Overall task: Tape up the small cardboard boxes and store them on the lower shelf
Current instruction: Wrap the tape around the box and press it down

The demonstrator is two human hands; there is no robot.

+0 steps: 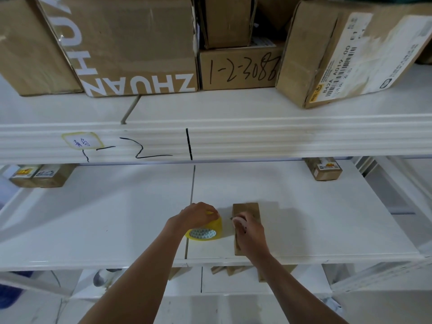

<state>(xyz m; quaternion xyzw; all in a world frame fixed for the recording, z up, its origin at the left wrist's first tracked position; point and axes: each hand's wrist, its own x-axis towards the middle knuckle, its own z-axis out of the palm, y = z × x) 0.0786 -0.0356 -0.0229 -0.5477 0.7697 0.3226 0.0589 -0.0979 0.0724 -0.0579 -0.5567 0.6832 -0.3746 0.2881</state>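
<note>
A small flat cardboard box [247,211] lies on the white middle shelf [117,218], near its front edge. My right hand [250,235] rests on top of the box and holds a small white object with a dark tip at the box's left side. Just to the left stands a yellow roll of tape [208,231]. My left hand [198,215] grips the roll from above with curled fingers. The near half of the box is hidden under my right hand.
Small labelled boxes sit at the back of the middle shelf, two at the left [37,175] and one at the right [323,169]. Large cartons [131,43] fill the upper shelf. Below, more small boxes [233,270] show on the lower shelf.
</note>
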